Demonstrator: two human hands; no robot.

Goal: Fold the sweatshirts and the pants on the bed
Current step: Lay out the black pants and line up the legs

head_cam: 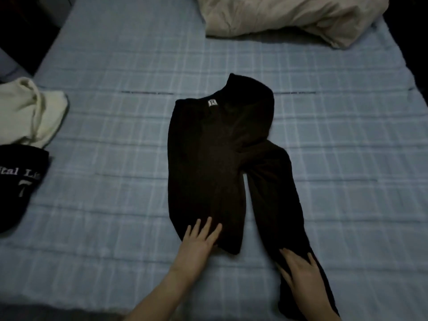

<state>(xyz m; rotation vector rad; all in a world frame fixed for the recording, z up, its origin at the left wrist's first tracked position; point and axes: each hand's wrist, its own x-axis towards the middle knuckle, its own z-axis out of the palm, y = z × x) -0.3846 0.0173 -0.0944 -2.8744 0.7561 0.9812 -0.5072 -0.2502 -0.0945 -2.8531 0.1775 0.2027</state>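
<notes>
A dark brown sweatshirt point(208, 163) lies in the middle of the bed, folded narrow, its white neck label facing up at the far end. One sleeve point(278, 193) stretches from its right side down toward me. My left hand point(199, 242) rests flat on the sweatshirt's near hem with fingers spread. My right hand point(298, 272) lies flat on the sleeve's near end, fingers apart; I cannot tell whether it pinches the cloth.
The bed has a light blue checked sheet point(104, 112). At the left edge lie a cream garment point(30, 112) and a black garment with white lettering point(20, 181). A crumpled beige duvet point(289, 17) fills the far right corner.
</notes>
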